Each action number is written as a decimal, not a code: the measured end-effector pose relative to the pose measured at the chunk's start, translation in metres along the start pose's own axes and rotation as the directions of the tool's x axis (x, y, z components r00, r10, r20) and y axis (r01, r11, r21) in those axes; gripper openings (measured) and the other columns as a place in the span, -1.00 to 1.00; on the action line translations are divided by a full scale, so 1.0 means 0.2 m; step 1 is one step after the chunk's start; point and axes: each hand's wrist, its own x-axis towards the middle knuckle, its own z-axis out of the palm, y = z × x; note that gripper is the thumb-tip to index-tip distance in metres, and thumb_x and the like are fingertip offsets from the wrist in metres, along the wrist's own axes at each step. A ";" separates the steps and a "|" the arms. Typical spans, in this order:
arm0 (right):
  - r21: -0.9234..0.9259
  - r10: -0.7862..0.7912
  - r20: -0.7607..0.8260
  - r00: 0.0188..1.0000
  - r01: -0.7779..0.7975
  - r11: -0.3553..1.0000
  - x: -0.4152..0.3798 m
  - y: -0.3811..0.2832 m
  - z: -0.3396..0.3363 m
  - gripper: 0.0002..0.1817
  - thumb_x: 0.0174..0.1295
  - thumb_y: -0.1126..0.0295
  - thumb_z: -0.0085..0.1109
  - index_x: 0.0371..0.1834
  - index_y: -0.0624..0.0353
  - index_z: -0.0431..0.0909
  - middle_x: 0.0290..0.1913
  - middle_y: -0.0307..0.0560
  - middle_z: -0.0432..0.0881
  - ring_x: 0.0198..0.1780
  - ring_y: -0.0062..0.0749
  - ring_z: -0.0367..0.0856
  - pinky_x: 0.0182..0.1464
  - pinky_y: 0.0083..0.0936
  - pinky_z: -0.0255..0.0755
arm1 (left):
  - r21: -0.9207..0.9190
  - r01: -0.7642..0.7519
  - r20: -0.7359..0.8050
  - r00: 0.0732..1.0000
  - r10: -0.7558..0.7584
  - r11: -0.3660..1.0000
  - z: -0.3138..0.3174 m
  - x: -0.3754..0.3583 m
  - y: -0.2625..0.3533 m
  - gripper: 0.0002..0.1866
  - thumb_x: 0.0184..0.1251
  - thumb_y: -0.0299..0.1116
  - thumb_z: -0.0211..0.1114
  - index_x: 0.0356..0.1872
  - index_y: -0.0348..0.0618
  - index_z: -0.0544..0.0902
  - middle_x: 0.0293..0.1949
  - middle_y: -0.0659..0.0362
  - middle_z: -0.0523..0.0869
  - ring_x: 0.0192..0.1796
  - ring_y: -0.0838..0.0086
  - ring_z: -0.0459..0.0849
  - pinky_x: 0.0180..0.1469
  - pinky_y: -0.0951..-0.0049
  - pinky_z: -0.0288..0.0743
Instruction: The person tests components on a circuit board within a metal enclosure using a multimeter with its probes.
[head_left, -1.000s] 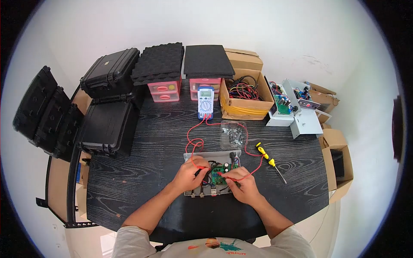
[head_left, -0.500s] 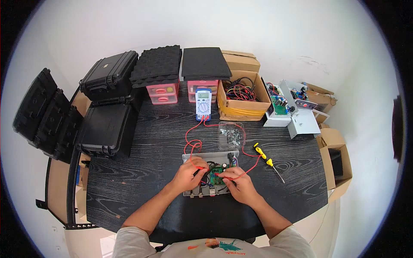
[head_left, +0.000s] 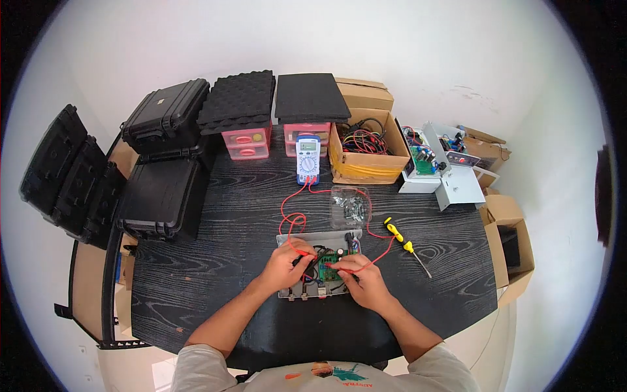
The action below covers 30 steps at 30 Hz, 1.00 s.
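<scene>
A grey metal case [head_left: 313,238] with a green circuit board [head_left: 331,269] and dark wires lies open at the table's near side. Over its left part, my left hand [head_left: 285,264] is closed on a red test probe. My right hand [head_left: 362,277] pinches another red probe, its end over the board; the exact contact point is too small to tell. Red leads [head_left: 294,221] run from both probes to a blue and white multimeter [head_left: 308,160] standing further back.
Behind the case is a clear tray [head_left: 351,208] of small metal parts. A yellow screwdriver [head_left: 409,247] lies to the right. Black cases [head_left: 163,196], pink drawers [head_left: 245,145], a cardboard box of cables [head_left: 367,166] and opened electronics housings [head_left: 424,183] line the back and sides.
</scene>
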 end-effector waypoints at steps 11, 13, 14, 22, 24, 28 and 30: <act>0.010 0.011 -0.008 1.000 -0.011 1.000 -0.01 0.00 0.00 -0.71 0.39 0.54 0.39 0.15 0.10 0.79 0.06 0.06 0.78 0.10 0.04 0.75 0.18 -0.16 0.62 | 0.007 -0.003 0.011 1.000 0.003 1.000 -0.01 0.00 0.01 -0.93 0.46 -0.48 0.44 -0.12 -0.19 0.79 -0.13 0.08 0.84 0.02 0.11 0.80 0.11 0.15 0.66; 0.004 0.017 -0.003 1.000 -0.017 1.000 -0.01 0.00 0.00 -0.71 0.39 0.54 0.39 0.15 0.09 0.79 0.06 0.05 0.79 0.12 0.03 0.76 0.19 -0.16 0.62 | -0.004 -0.011 0.002 1.000 0.011 1.000 -0.01 0.00 0.01 -0.93 0.46 -0.48 0.44 -0.12 -0.18 0.79 -0.13 0.09 0.84 0.02 0.12 0.80 0.11 0.16 0.66; -0.001 0.014 -0.001 1.000 -0.014 1.000 -0.01 0.00 -0.01 -0.71 0.39 0.54 0.39 0.15 0.10 0.79 0.06 0.06 0.79 0.12 0.02 0.76 0.19 -0.16 0.62 | -0.011 -0.014 -0.002 1.000 0.014 1.000 0.00 0.00 0.01 -0.93 0.46 -0.48 0.44 -0.12 -0.18 0.79 -0.13 0.09 0.84 0.01 0.12 0.80 0.11 0.16 0.66; -0.014 -0.009 0.001 1.000 0.009 1.000 -0.01 0.01 0.00 -0.72 0.38 0.54 0.39 0.14 0.11 0.80 0.06 0.06 0.81 0.10 0.01 0.77 0.19 -0.17 0.63 | 0.015 -0.038 0.006 0.999 0.038 0.999 -0.01 0.00 0.00 -0.93 0.48 -0.48 0.44 -0.12 -0.20 0.79 -0.13 0.09 0.85 0.00 0.14 0.80 0.11 0.16 0.66; -0.017 -0.010 0.006 1.000 0.010 1.000 -0.01 0.01 -0.01 -0.72 0.38 0.53 0.39 0.13 0.11 0.80 0.07 0.07 0.81 0.11 0.02 0.77 0.19 -0.16 0.63 | 0.016 -0.044 0.004 0.999 0.044 0.999 -0.01 0.00 0.00 -0.93 0.47 -0.48 0.44 -0.12 -0.20 0.79 -0.13 0.09 0.85 0.00 0.14 0.80 0.10 0.17 0.67; -0.004 -0.005 0.021 1.000 0.006 1.000 -0.01 0.02 -0.01 -0.73 0.39 0.52 0.38 0.13 0.11 0.80 0.07 0.08 0.81 0.13 0.03 0.78 0.19 -0.16 0.63 | 0.003 -0.036 -0.002 0.999 0.036 0.999 0.00 0.00 0.00 -0.92 0.45 -0.49 0.46 -0.11 -0.20 0.79 -0.14 0.10 0.85 0.00 0.15 0.80 0.10 0.17 0.67; -0.009 0.002 0.023 1.000 -0.001 1.000 0.00 0.01 -0.01 -0.73 0.40 0.51 0.38 0.13 0.11 0.80 0.07 0.08 0.81 0.13 0.04 0.78 0.20 -0.16 0.63 | 0.004 -0.031 -0.001 1.000 0.031 1.000 0.00 -0.01 -0.01 -0.92 0.45 -0.49 0.47 -0.11 -0.20 0.79 -0.14 0.10 0.85 0.00 0.15 0.80 0.10 0.17 0.67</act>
